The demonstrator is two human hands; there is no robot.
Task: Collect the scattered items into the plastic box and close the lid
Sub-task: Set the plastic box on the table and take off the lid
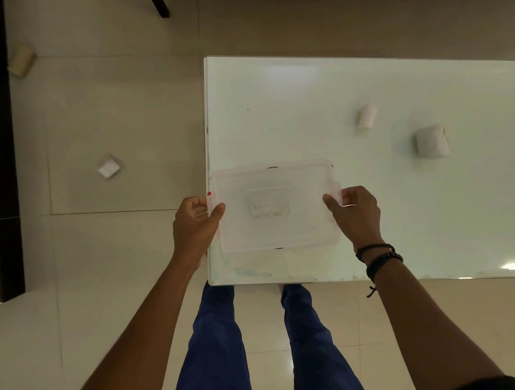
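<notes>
Both hands, left hand (195,224) and right hand (353,210), grip the light, slippery plastic box (274,207) by its end tabs on the worktop (385,209).

Box at the desk's near-left corner, a hand on each end.

The box (276,207) sits on the desk (301,94), left hand (195,225) at its left end, right hand (355,210) at its right. Farther right on the desk lie a roll (366,118) and, nearer and right of it, a pouch (432,143). Left of the desk, on the floor (124,114), lies a packet (109,166); another block (21,61) lies far back-left.
</notes>
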